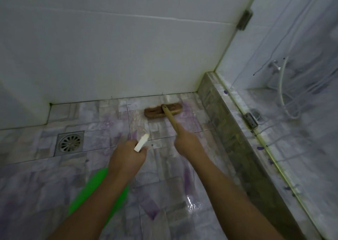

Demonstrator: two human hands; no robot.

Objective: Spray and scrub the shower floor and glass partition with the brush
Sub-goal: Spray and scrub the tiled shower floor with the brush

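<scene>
Right hand [188,141] grips brush [163,110] handle; brush head on the floor [102,115] against the wall, right of the drain [70,143]. Left hand [128,157] clamps white nozzle [141,142] right of the drain. Glass partition [292,93] far right.
</scene>
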